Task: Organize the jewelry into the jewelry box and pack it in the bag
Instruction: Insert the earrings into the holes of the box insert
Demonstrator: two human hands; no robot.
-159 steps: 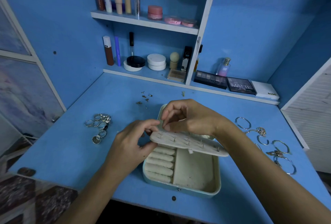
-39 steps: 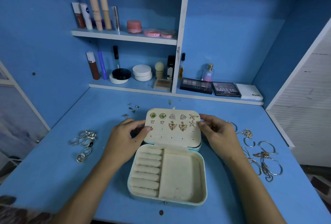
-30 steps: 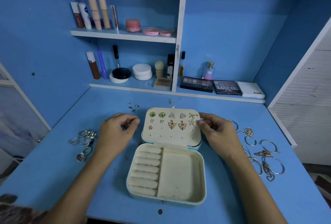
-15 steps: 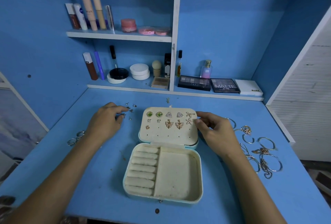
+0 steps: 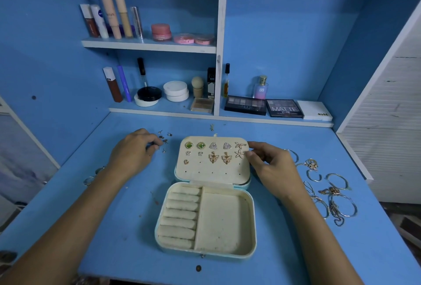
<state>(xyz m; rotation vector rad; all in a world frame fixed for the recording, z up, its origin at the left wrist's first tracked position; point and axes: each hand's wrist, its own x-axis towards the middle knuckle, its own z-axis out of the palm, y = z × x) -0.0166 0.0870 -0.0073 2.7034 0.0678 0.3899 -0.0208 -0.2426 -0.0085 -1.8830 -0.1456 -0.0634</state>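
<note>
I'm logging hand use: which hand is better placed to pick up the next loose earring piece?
Left. The left hand has its fingertips at the loose earring pieces; the right hand is across the box, at the earring panel.

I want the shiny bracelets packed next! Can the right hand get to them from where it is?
Probably yes. The gold and silver bracelets lie loose on the blue table just beside the right hand, which rests at the open cream jewelry box lid's edge. Nothing lies between them.
</note>
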